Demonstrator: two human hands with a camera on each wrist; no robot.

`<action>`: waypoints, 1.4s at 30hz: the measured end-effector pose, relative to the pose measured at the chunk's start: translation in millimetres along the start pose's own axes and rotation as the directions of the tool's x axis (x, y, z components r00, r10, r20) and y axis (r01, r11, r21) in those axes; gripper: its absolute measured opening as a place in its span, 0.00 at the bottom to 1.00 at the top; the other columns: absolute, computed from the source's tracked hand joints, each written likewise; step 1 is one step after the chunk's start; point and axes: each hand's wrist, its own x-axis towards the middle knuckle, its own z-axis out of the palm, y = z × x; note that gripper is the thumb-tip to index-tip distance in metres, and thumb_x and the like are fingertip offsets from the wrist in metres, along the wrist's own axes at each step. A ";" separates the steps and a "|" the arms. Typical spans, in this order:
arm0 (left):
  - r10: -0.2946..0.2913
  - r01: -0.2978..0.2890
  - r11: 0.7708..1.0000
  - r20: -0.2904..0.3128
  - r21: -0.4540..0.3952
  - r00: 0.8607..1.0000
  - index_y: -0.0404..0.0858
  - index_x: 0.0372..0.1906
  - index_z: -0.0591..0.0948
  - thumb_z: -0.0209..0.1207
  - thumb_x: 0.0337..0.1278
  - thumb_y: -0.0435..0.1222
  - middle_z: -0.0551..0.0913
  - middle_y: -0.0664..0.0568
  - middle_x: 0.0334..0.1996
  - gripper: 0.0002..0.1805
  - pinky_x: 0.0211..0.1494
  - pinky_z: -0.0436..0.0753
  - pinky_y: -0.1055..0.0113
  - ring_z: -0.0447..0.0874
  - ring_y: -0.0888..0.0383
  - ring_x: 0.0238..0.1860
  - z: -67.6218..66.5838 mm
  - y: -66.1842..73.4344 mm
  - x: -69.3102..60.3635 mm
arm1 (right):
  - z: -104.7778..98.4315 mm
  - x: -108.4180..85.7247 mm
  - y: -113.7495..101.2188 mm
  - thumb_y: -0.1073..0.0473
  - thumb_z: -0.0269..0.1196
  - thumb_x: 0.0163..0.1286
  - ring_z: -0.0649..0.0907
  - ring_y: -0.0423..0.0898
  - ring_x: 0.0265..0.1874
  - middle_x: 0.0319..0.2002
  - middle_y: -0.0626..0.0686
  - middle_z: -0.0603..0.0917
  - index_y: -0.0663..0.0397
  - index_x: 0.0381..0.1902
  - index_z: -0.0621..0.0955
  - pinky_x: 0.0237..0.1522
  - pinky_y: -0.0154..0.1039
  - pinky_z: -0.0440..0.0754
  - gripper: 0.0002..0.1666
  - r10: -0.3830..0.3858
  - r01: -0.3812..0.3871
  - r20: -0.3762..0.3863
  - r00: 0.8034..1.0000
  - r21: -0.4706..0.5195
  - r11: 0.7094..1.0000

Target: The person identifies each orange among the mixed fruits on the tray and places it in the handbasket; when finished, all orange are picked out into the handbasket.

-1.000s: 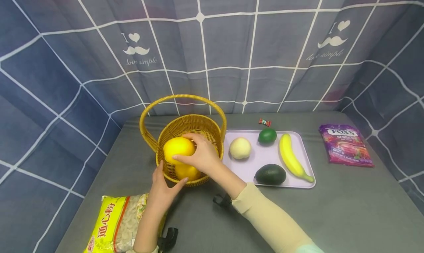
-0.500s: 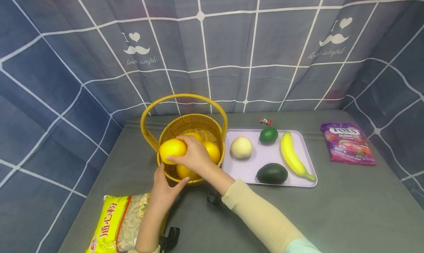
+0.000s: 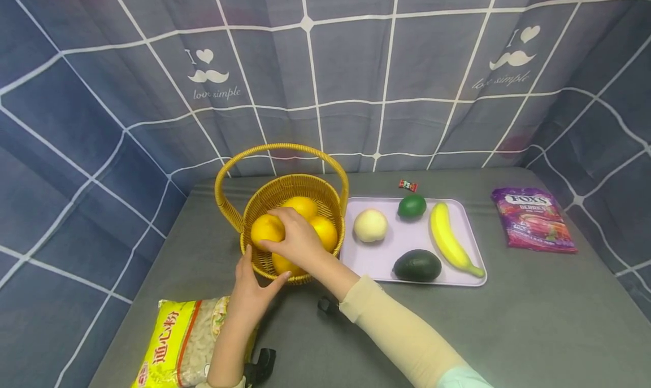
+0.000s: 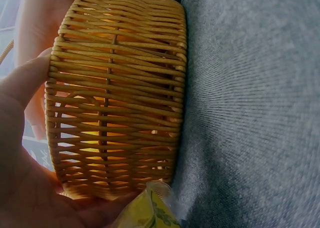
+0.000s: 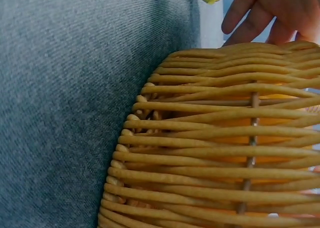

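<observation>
In the head view, a golden wicker basket with a tall handle stands on the grey table. My right hand reaches inside and grips a yellow lemon at the basket's left side. More lemons lie there: one at the back, one at the right and one in front, partly hidden by my right hand. My left hand touches the near left of the basket, thumb and fingers spread. In the left wrist view, its thumb lies at the basket's rim.
Right of the basket, a lilac tray bears a pale round fruit, a small green fruit, an avocado and a banana. A candy, a purple candy bag and a pasta bag lie around.
My right hand has lowered the lemon into the left side of the basket, after shifting slightly left. The lemons beneath show more now. My left hand stays at the basket.
</observation>
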 end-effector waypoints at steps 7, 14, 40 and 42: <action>-0.007 0.007 1.000 0.005 0.001 1.000 0.40 0.77 0.35 0.57 0.48 0.69 0.42 0.33 0.74 0.65 0.60 0.64 0.35 0.54 0.31 0.68 0.0 -0.3 -0.2 | -7.4 -6.9 -2.3 0.42 0.69 0.59 0.75 0.44 0.59 0.61 0.48 0.75 0.49 0.64 0.74 0.59 0.42 0.73 0.38 0.017 -0.016 -0.012 1.000 0.067 0.998; -0.011 0.011 1.000 0.001 0.013 1.000 0.41 0.77 0.35 0.58 0.47 0.69 0.42 0.32 0.74 0.65 0.62 0.62 0.34 0.52 0.32 0.69 1.2 -0.9 0.1 | -24.5 -19.3 -5.6 0.42 0.69 0.60 0.76 0.45 0.58 0.61 0.47 0.75 0.47 0.65 0.73 0.57 0.38 0.74 0.38 -0.013 0.021 -0.052 0.999 0.156 0.988; -0.012 0.012 1.000 0.004 0.006 1.000 0.41 0.77 0.37 0.58 0.45 0.70 0.42 0.33 0.74 0.66 0.63 0.61 0.36 0.52 0.33 0.70 0.5 5.1 4.8 | -103.6 -81.1 16.7 0.65 0.73 0.56 0.74 0.45 0.58 0.60 0.51 0.75 0.54 0.63 0.74 0.59 0.45 0.73 0.35 -0.019 0.156 -0.379 0.925 0.334 0.930; -0.016 0.016 1.000 0.007 0.013 1.000 0.41 0.77 0.37 0.58 0.45 0.70 0.41 0.33 0.74 0.66 0.63 0.61 0.36 0.52 0.32 0.70 -0.2 5.8 4.5 | -110.0 -86.6 19.7 0.67 0.73 0.55 0.75 0.45 0.58 0.59 0.53 0.76 0.55 0.62 0.75 0.59 0.43 0.73 0.35 0.018 0.122 -0.392 0.920 0.328 0.937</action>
